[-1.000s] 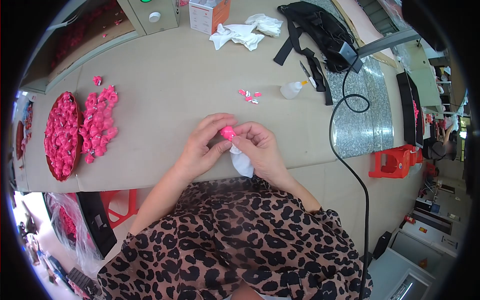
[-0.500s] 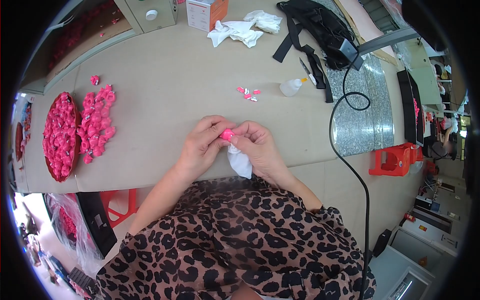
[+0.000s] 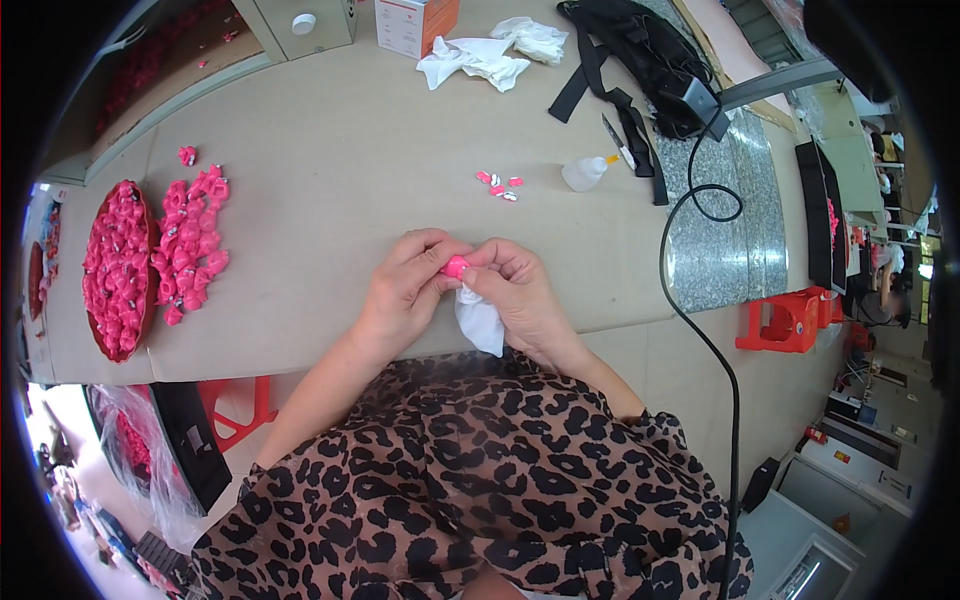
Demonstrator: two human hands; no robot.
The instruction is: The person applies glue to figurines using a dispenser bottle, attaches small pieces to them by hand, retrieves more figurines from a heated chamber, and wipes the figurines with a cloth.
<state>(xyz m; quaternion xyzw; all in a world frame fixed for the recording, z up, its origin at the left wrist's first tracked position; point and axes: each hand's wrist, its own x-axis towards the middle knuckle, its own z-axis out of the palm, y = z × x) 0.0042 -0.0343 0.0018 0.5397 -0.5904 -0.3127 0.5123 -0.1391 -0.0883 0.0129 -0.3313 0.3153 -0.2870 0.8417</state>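
A small glossy pink piece (image 3: pixel 456 267) is pinched between the fingertips of both hands, over the table near its front edge. My left hand (image 3: pixel 405 285) closes on it from the left, thumb and forefinger together. From the right, my right hand (image 3: pixel 517 295) grips it too, and a white cloth (image 3: pixel 480 322) hangs down from beneath those fingers. The fingers cover much of the piece, so its exact kind is unclear. Beyond the hands lie several little pink-and-silver pieces (image 3: pixel 498 187). A small squeeze bottle (image 3: pixel 584 174) with a yellow tip stands to their right.
On the left, a red oval basket (image 3: pixel 155 310) holds many pink pieces, beside a loose pink pile (image 3: pixel 190 240). Crumpled white cloths (image 3: pixel 475 62), an orange-white box (image 3: pixel 415 25) and a black bag (image 3: pixel 640 55) lie at the back. A black cable (image 3: pixel 690 320) runs down the right.
Both hands keep their hold on the pink piece, with only slight finger movement. The whole view has shifted very slightly; nothing else visibly differs.
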